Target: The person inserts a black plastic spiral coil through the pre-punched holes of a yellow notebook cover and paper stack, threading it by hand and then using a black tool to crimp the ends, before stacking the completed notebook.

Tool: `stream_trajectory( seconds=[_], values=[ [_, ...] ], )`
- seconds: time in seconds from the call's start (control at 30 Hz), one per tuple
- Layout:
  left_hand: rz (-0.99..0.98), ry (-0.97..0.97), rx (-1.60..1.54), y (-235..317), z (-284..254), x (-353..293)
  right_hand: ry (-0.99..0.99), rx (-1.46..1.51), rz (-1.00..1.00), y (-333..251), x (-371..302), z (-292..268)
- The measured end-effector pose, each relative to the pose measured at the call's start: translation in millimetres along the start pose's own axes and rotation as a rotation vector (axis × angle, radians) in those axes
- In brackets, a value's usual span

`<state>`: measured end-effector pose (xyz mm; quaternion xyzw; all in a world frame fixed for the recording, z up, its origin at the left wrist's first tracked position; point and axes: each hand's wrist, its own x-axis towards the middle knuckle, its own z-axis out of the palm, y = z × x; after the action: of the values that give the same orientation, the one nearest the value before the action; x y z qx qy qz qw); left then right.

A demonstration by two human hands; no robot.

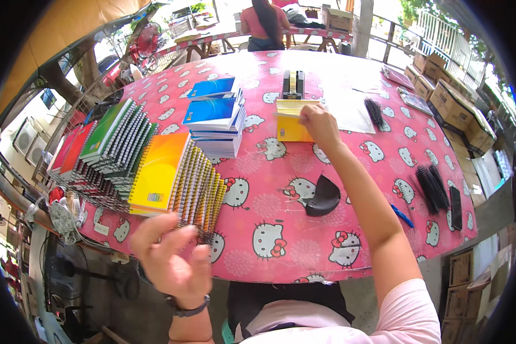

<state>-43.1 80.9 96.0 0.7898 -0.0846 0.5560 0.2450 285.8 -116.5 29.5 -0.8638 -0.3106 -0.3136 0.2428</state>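
My right hand [321,123] reaches far over the table, its fingers closed at the right edge of a small stack of yellow-covered notebooks [292,129]. How many sheets or covers it pinches is hidden. My left hand [175,258] hovers at the near edge, fingers apart and holding nothing. Just beyond it stands a tall pile of yellow spiral notebooks [160,169] with their coils facing right. Green spiral notebooks [106,129] and red ones [77,148] are piled farther left. Behind the yellow pile are stacked blue-covered notebooks [210,111] with no coils visible.
A tape dispenser [293,85] stands beyond the small yellow stack. On the pink patterned tablecloth [246,223] lie a black half-round piece [324,196], a blue pen [402,216], black coils [433,188] and a dark phone-like slab [456,207]. Cardboard boxes [450,106] line the right; another person [264,26] is at the back.
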Motion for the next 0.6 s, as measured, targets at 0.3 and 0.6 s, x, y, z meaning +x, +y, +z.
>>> stream_trajectory(
  seconds=[0.3,0.6],
  values=[
    [0.009,-0.596,-0.181,38,78,-43,-0.414,0.291,-0.166,-129,-154,-101],
    [0.034,-0.672,-0.182,24,97,-91,-0.490,0.890,0.421,-55,-164,-150]
  ],
)
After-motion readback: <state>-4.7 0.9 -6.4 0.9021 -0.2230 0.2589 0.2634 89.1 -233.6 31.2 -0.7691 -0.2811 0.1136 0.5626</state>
